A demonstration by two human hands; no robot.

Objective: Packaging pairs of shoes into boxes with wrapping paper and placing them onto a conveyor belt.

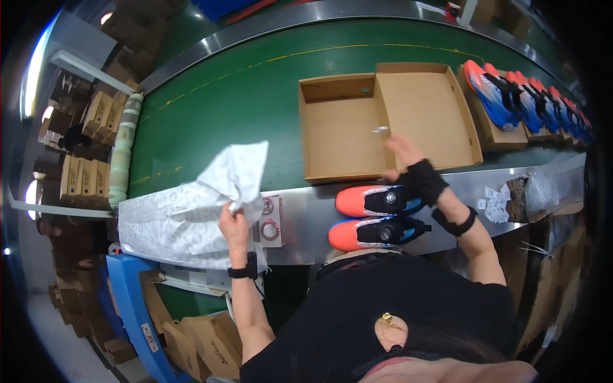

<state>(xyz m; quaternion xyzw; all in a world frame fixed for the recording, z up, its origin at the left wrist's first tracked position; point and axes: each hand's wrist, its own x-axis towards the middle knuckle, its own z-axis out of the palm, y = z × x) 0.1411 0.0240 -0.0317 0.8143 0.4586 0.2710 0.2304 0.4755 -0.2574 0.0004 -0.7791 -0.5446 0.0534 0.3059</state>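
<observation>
My left hand (pixel 235 225) pinches a sheet of white printed wrapping paper (pixel 246 167), its upper part raised and creased. Under it lies a stack of the same paper (pixel 163 223) on the metal ledge. My right hand (pixel 405 154), fingers apart, is over the near edge of an open cardboard box (pixel 338 137) with its lid (pixel 424 115) folded back to the right. A small white piece (pixel 380 129) shows by the box's inner edge, just beyond my right fingertips. Below that hand, two orange, blue and black sneakers (pixel 357 202) lie side by side, toes to the left.
A pink phone-like item (pixel 271 220) lies right of the paper stack. Several similar sneakers (pixel 504 102) stand on boxes along the green belt (pixel 223 102) at right. Crumpled clear plastic (pixel 543 191) and small white labels (pixel 496 204) sit at the ledge's right end.
</observation>
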